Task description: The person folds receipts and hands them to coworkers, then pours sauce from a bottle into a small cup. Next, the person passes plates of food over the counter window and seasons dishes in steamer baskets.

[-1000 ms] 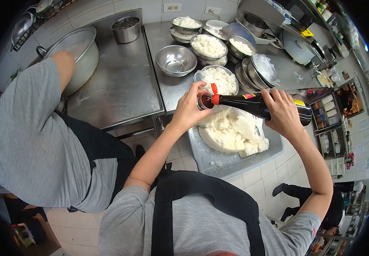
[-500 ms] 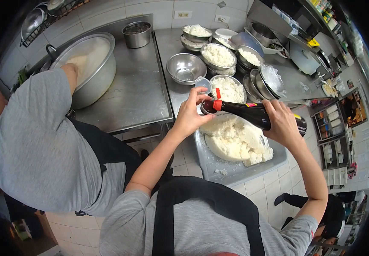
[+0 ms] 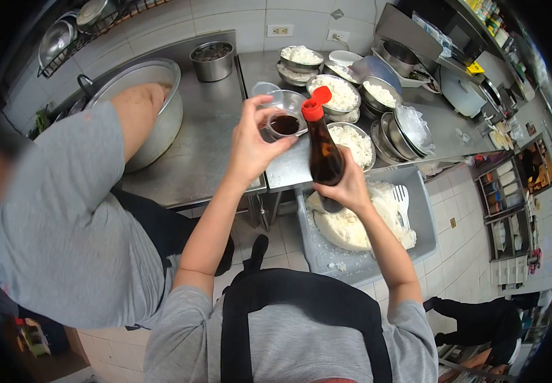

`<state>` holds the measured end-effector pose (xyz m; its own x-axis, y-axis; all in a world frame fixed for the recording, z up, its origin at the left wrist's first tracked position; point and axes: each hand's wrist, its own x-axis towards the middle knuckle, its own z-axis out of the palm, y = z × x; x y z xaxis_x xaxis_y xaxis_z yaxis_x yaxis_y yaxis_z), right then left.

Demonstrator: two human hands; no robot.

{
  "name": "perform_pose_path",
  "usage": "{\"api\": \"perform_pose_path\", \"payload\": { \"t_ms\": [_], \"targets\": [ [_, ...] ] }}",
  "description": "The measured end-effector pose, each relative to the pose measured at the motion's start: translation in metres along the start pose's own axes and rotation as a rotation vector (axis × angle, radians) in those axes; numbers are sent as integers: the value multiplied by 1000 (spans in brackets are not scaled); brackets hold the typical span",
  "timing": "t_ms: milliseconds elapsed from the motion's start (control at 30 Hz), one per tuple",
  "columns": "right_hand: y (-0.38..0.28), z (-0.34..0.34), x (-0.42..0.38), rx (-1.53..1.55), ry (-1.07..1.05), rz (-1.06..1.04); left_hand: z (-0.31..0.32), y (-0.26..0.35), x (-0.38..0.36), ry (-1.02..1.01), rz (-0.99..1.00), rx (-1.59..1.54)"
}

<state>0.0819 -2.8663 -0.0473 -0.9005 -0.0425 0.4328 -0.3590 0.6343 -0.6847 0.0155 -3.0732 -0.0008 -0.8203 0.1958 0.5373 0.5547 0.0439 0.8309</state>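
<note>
Steel counter [image 3: 212,137], hands gripping cup [image 3: 283,124], bottle [image 3: 324,153]

The left hand [image 3: 250,143] holds up a small clear plastic cup [image 3: 283,123] with dark sauce in it. Just beside it, the right hand [image 3: 346,188] grips an upright dark glass sauce bottle [image 3: 324,153], its red flip cap [image 3: 314,105] open. Below lies a grey tray [image 3: 416,217] heaped with white rice [image 3: 359,223]. On the steel worktop [image 3: 205,147], a co-worker's arm [image 3: 136,118] reaches into a large steel bowl [image 3: 170,121].
</note>
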Motion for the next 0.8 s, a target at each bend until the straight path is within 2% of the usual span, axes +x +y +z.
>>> {"api": "perform_pose_path", "payload": {
  "t_ms": [100, 167, 333, 467, 533, 600, 633, 733, 800],
  "targets": [
    [4, 30, 23, 148, 113, 69, -11, -10, -1, 26, 13, 1],
    [21, 51, 38, 157, 202, 58, -17, -20, -6, 119, 49, -16],
    [55, 84, 57, 190, 297, 32, -29, -28, -18, 113, 12, -30],
    [59, 73, 64, 284, 199, 75, -32, -31, -23, 113, -13, 18],
    [55, 61, 72, 285, 208, -16, -33, -32, -25, 80, -52, 0],
    [28, 49, 93, 355, 379, -138, -33, -33, -28, 68, -70, 4],
    [13, 39, 100, 332, 371, -95, -33, -34, -29, 54, -85, -7],
    [4, 38, 122, 659, 395, -193, -30, -36, -32, 29, -100, -21],
    [5, 45, 122, 636, 428, -236, -29, -36, -36, 33, -111, -40]
  ]
}}
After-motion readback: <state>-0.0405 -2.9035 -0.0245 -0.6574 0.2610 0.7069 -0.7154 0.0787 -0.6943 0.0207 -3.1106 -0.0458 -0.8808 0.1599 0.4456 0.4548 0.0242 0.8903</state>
